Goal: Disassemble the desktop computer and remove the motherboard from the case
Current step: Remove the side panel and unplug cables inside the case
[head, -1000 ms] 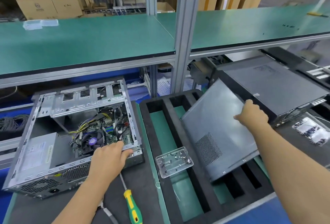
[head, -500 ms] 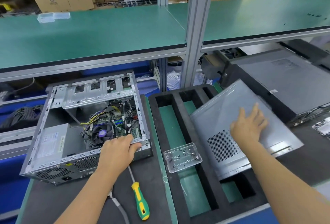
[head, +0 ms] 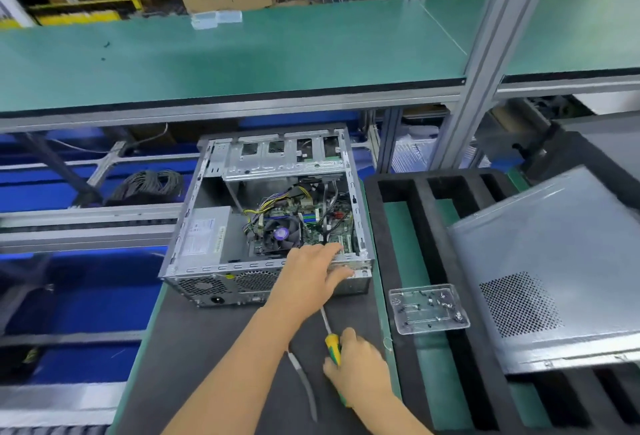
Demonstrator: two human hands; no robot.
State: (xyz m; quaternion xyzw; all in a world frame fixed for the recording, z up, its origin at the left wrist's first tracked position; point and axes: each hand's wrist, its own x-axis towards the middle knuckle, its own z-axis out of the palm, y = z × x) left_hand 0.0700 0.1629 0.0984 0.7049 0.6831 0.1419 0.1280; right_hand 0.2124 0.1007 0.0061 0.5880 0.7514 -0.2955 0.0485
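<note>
Seen from the head camera, a person works at a table (head: 214,348) covered by a dark mat. The open computer case (head: 266,216) lies on its side at centre frame, its motherboard (head: 304,226) still mounted inside with the fan and wiring exposed. The left hand (head: 313,273) rests on the case's near rim at about 5 o'clock of the case, fingers fairly straight and spread, holding nothing. At 6 o'clock from the case, the right hand (head: 360,369) curls around the yellow-and-green handle of a screwdriver (head: 331,341) lying on the mat, its shaft pointing toward the case. At 3 o'clock, a black foam tray (head: 422,226) carries a clear plastic screw dish (head: 428,308) and the grey side panel (head: 554,261), which lies tilted across the tray's ribs.
</note>
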